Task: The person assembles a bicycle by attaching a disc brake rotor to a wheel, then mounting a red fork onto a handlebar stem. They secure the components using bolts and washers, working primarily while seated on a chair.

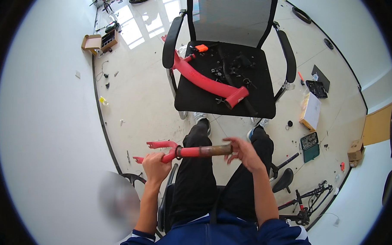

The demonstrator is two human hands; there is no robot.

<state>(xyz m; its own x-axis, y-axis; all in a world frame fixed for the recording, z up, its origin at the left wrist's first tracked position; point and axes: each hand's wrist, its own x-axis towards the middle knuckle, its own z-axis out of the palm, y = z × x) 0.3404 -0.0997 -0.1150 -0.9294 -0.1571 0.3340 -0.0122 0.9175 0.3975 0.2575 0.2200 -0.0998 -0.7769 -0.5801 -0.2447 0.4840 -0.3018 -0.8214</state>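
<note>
Landmark: mesh-back armchair (261, 83), standing directly ahead of the knees.
On the chair: pink-red bicycle frame tube (206, 82) slanting over its left and front; small orange block (201, 48) at its rear left; loose dark hardware (217, 73) mid-seat.
Left of chair: open cardboard box (92, 42) near the wall.
Right of chair: white-topped carton (311, 110); nearer than the chair, green case (310, 153), bicycle saddle (283, 180) and dark bicycle frame (304, 206).
In the way: black-trousered legs (195, 165), below the work, shoes at the chair's front edge.
Materials: chair back of see-through mesh; floor of pale glossy tile; frame tube curved, smooth-painted, ending in a short open cylinder.
Fork position: bicycle fork (194, 152) held crosswise on the chair's near side, above the legs.
Fork look: two pink-red prongs leftward, dark ring near the crown, straight steerer going brownish and worn-looking rightward.
Left hand (156, 167): wrapped round the fork, crown end.
Right hand (246, 154): fingers apart, half curled by the steerer's tip; contact unclear.
</note>
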